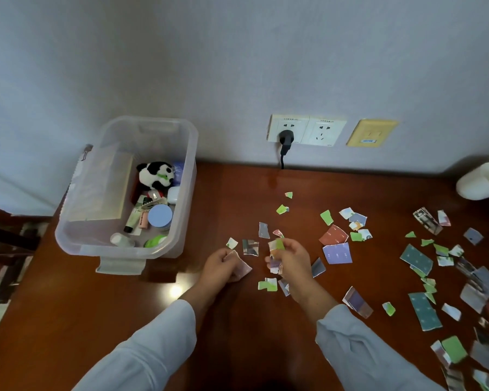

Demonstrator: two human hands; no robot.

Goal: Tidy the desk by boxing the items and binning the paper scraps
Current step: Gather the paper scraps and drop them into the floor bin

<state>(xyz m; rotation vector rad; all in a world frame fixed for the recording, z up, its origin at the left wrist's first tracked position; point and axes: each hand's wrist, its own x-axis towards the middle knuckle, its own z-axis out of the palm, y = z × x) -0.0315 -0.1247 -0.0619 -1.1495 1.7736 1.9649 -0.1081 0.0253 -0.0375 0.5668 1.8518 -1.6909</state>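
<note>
Paper scraps (337,253) strewn across desk (124,320), rightmost ones running out of view; filled box (68,235) at left; left hand (220,266) pinches one, right hand (291,263) clutches several more.

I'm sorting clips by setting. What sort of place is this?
Likely a bedroom or dorm-type room: a glossy wooden desk against a wall with power sockets, and a clear storage box holding a panda plush and cosmetics. Torn paper scraps litter it.
</note>
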